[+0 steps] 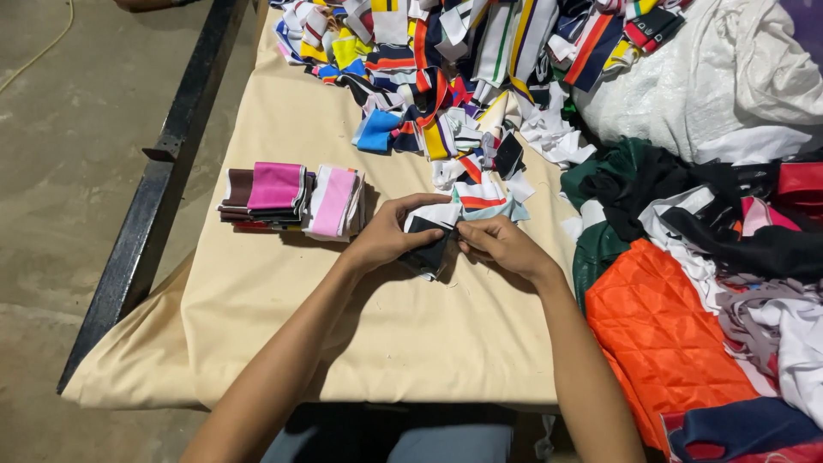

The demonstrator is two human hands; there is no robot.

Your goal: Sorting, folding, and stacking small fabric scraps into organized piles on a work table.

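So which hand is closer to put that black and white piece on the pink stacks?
Probably the left hand: it already holds the black and white piece, and the pink stacks lie on its side. The right hand sits farther away.

My fingers [446, 225] pinch a black-and-white strip [429, 240] over the cream-covered counter [403, 334], beside pink-and-white folded bands [296, 200], a many-coloured striped heap [446, 69] and orange quilted cloth [660, 334].

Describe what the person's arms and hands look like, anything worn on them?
Both forearms are bare from elbow to fingertips, with no sleeves in view. The left hand and right hand wear no gloves, and no rings, watch or bracelet can be seen. Nails look short and plain.
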